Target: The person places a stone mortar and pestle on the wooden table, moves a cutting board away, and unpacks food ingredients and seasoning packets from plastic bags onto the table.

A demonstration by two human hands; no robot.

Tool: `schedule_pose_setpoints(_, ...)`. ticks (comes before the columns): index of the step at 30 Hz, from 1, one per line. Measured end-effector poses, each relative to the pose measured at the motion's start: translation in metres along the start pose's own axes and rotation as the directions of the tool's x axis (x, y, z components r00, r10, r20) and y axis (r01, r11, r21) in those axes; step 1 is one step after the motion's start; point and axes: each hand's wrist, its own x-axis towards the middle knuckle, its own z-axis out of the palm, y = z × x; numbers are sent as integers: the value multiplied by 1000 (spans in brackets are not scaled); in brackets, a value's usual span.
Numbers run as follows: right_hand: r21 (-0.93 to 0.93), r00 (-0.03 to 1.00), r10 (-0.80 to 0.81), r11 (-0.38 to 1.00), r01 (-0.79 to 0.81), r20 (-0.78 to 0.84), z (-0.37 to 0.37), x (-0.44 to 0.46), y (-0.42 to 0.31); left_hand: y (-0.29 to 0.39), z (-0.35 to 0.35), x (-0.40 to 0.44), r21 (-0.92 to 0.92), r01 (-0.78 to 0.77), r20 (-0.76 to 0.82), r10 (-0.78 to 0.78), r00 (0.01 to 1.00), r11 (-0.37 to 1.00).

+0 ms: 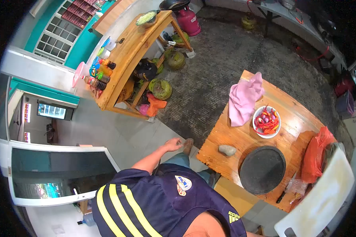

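Bare wood shows on my surface (296, 114) around a flat stone mortar (262, 170), with a rounded stone (227, 150) and a bowl of red chilies and shallots (279, 125) beside it. My left grip (173, 145), loosely open, hangs near its edge. A tilted white cutting board (320, 197) is at right; my right grip I cannot tell.

The wooden table (297, 114) looks glossy, the round slab (262, 170) matt.

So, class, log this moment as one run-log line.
left hand: off the table | right hand: out of view | on table: grey stone, dark round slab, bowl of red chillies, pink cloth
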Motion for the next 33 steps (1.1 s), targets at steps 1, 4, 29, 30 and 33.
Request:
schedule_pose_setpoints(1,-5,1000,-8,1000,8,24,18,-16,-4,-8,-6,4,-13,6,-11,-7,1000,1000)
schedule_pose_setpoints(4,-3,991,-23,1000,24,128,79,-64,-17,-28,-29,10,-116,25,-20,-27,999,993)
schedule_pose_setpoints(29,-200,116,351,741,-641,929,788,-877,227,-464,-84,-62,-974,177,20,-730,683,139)
schedule_pose_setpoints(30,-208,48,309,738,-642,950,793,-885,237,-450,-94,-64,-988,95,154,-674,722,-125)
schedule_pose_setpoints(33,-291,-19,393,647,-704,919,823,-915,287,-437,-116,-50,-989,146,82,-698,711,32)
